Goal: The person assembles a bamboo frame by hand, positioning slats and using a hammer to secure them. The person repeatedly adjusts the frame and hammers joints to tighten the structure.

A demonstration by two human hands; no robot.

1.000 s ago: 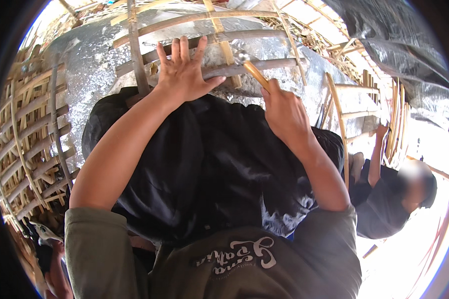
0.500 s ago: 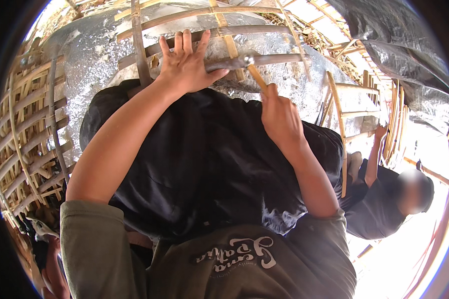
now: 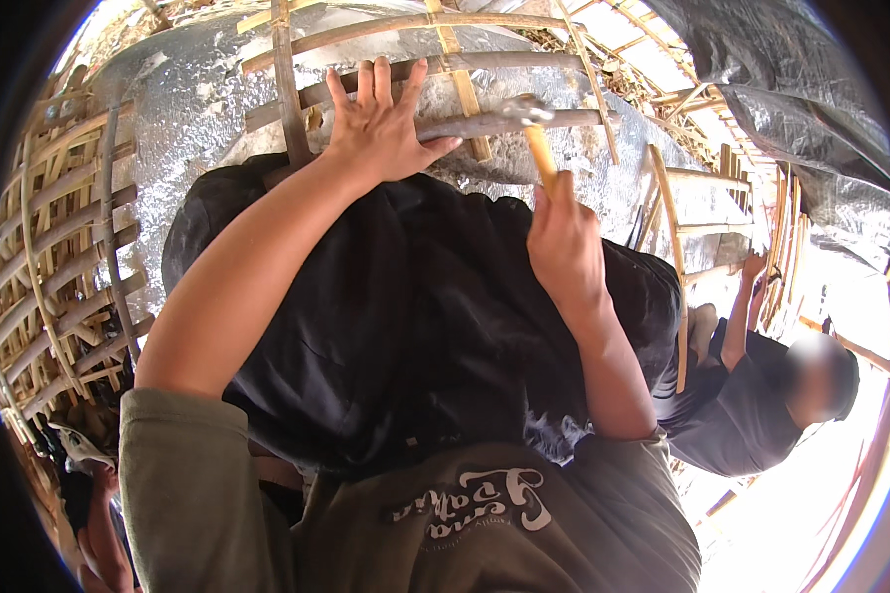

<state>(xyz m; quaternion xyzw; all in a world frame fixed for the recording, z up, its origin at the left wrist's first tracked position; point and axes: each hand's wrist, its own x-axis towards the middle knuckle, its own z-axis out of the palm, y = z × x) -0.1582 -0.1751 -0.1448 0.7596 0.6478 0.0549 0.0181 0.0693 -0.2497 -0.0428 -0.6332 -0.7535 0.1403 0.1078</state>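
Left hand (image 3: 378, 127) lies spread on slats (image 3: 465, 127); right hand (image 3: 567, 245) grips hammer (image 3: 538, 140) above glossy ground (image 3: 183, 128).

Left head-worn fisheye; looks down past shirt (image 3: 396, 534) onto left hand (image 3: 376, 130), right hand (image 3: 567, 240), from close above.

Left hand (image 3: 378, 128) splayed, right hand (image 3: 568, 239) clenched

I'm counting one hammer (image 3: 541, 153), two bare hands (image 3: 374, 121) up front, three long slats (image 3: 524, 60) crossing three uprights (image 3: 288, 84), plus two other people (image 3: 747, 395), though the lower-left one's barely visible, so maybe.
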